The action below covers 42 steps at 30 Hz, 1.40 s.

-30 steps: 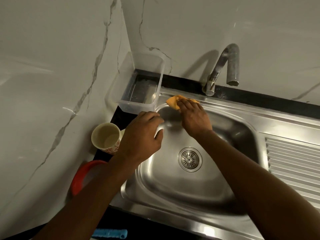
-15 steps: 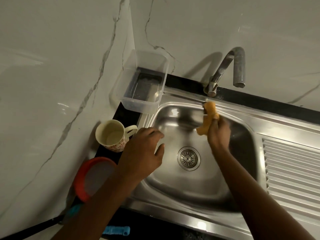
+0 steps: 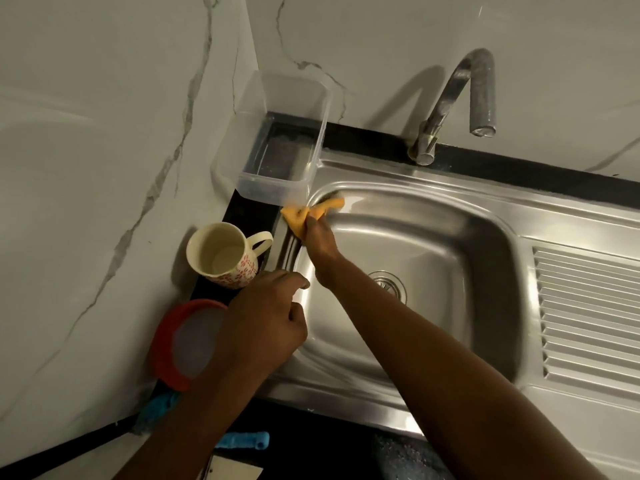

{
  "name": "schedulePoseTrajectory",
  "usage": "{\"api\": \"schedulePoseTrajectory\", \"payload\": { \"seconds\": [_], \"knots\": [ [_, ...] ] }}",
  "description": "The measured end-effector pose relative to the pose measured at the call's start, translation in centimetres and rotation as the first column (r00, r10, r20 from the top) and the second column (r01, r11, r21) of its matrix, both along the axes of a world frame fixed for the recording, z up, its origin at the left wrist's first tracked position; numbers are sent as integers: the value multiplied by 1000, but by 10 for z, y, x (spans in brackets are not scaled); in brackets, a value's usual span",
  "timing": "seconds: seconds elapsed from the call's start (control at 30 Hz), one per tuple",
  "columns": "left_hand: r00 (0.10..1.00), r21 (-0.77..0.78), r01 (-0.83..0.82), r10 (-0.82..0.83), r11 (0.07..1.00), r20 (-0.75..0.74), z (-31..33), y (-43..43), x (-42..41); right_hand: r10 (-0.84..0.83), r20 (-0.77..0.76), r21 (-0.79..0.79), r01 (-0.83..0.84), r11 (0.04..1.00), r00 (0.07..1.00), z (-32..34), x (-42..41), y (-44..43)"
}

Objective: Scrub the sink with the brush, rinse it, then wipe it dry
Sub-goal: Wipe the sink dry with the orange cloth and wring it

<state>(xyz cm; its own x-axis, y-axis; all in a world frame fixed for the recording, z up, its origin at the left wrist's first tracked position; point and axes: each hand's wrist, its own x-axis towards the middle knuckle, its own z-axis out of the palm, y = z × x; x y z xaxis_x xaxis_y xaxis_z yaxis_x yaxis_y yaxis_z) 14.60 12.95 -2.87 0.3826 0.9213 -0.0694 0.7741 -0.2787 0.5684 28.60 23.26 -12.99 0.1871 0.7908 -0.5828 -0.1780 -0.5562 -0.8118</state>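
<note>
The steel sink (image 3: 433,244) fills the middle, its drain (image 3: 389,284) partly behind my right forearm. My right hand (image 3: 320,242) grips an orange cloth (image 3: 304,213) and presses it against the sink's upper-left corner, by the rim. My left hand (image 3: 266,323) rests on the sink's left rim with its fingers loosely curled and holds nothing. A blue brush handle (image 3: 242,441) lies on the black counter at the bottom edge, apart from both hands.
A clear plastic tub (image 3: 280,140) stands in the back-left corner. A patterned mug (image 3: 225,256) and a red-rimmed lid (image 3: 183,344) sit left of the sink. The tap (image 3: 460,98) arches over the back rim. The ribbed drainboard (image 3: 588,313) lies at right.
My right hand carried the orange cloth from the back rim under the tap down to the sink's upper-left corner. The left hand stayed on the left rim.
</note>
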Motion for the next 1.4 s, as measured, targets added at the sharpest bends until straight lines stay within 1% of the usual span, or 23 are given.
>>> {"api": "schedulePoseTrajectory", "payload": {
  "seconds": [0.13,0.2,0.23,0.27,0.33,0.37,0.43,0.5,0.57,0.63,0.67,0.73,0.83,0.9,0.93,1.0,1.07,1.13,1.2,1.27,1.3,1.33,1.4],
  "knots": [
    [1000,-37,-21,21,999,11,3,-7,-6,64,-46,-95,-68,993,997,-12,-1,-30],
    [999,-56,-29,30,998,22,5,-12,-8,159,-78,-196,-172,966,984,-23,-6,-59],
    [999,-66,-30,32,997,26,6,-14,-8,253,-106,-238,-272,932,962,-27,-9,-77],
    [999,-79,-33,35,996,29,7,-16,-8,388,-111,-267,-404,875,915,-31,-9,-95],
    [998,-89,-47,50,995,31,8,-18,-8,676,-37,-294,-654,697,736,-28,-6,-121],
    [998,-90,-53,55,995,29,8,-20,-8,764,8,-314,-724,614,645,-24,-3,-128],
    [998,-99,-53,56,994,25,8,-22,-7,872,33,-371,-804,464,488,-12,9,-129],
    [999,-100,-39,42,994,24,6,-22,-6,944,38,-432,-846,312,328,-4,26,-126],
    [1000,-82,-24,25,996,18,0,-21,-5,978,4,-510,-841,182,209,-6,45,-131],
    [1000,-83,-17,18,996,13,-5,-22,-2,992,-42,-593,-802,72,121,-9,71,-143],
    [1000,-83,-17,18,996,10,-7,-22,-1,994,-55,-631,-775,38,93,-11,82,-149],
    [1000,-78,-12,13,997,7,-10,-23,3,995,-69,-679,-734,9,76,-13,104,-161],
    [1000,-81,21,-20,997,17,-15,-25,7,995,-51,-691,-722,24,82,-19,123,-176],
    [999,-95,45,-42,994,32,-16,-26,9,993,-9,-668,-740,82,118,-17,120,-181],
    [998,-98,52,-48,994,38,-16,-27,10,992,27,-652,-750,112,124,-15,116,-182],
    [997,-94,67,-63,993,49,-17,-27,11,991,75,-647,-751,131,108,-10,104,-180],
    [996,-84,76,-72,994,46,-18,-29,13,983,128,-626,-758,184,132,-6,93,-179],
    [996,-80,77,-74,994,39,-17,-32,18,961,150,-557,-784,276,232,-4,83,-179],
    [996,-79,82,-79,994,37,-13,-36,24,904,123,-468,-779,416,409,-1,64,-174],
    [996,-66,84,-83,994,20,-9,-41,29,849,102,-379,-769,515,518,1,40,-163],
    [997,-61,81,-81,995,9,-8,-44,31,833,105,-356,-762,542,543,4,29,-159],
    [997,-58,75,-75,995,3,-6,-47,33,830,124,-344,-761,550,544,7,21,-156],
    [998,-59,56,-56,997,-5,-3,-53,36,853,189,-322,-790,522,486,8,15,-157]
  ]
}}
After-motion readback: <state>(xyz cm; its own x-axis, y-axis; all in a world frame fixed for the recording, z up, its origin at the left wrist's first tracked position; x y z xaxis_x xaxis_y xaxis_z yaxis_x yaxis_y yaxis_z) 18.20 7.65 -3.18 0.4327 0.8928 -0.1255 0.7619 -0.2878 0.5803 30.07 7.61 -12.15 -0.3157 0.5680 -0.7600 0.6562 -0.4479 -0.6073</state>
